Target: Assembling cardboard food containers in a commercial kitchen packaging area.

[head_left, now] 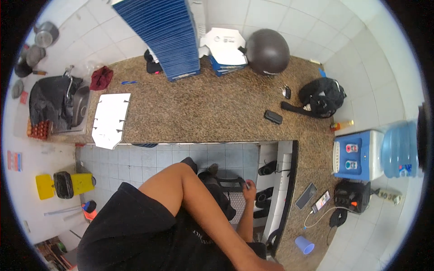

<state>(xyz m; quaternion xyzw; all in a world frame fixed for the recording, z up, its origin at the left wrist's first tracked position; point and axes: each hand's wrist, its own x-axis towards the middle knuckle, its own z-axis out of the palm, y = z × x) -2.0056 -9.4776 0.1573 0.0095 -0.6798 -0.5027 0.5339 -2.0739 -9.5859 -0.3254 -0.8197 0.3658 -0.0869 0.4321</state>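
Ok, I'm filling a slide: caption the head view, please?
Right hand near a black strap, beside a speckled counter with a blue stack and white cardboard.

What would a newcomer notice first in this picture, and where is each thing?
Most likely the tall stack of flat blue boxes, rising at the back of the speckled counter. To its right, past a shorter blue stack, sits a big dark ball. At the far right stands a blue-and-white water dispenser with a large blue bottle.

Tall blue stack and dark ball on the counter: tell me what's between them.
In the head view, a shorter blue stack topped with white cardboard stands there.
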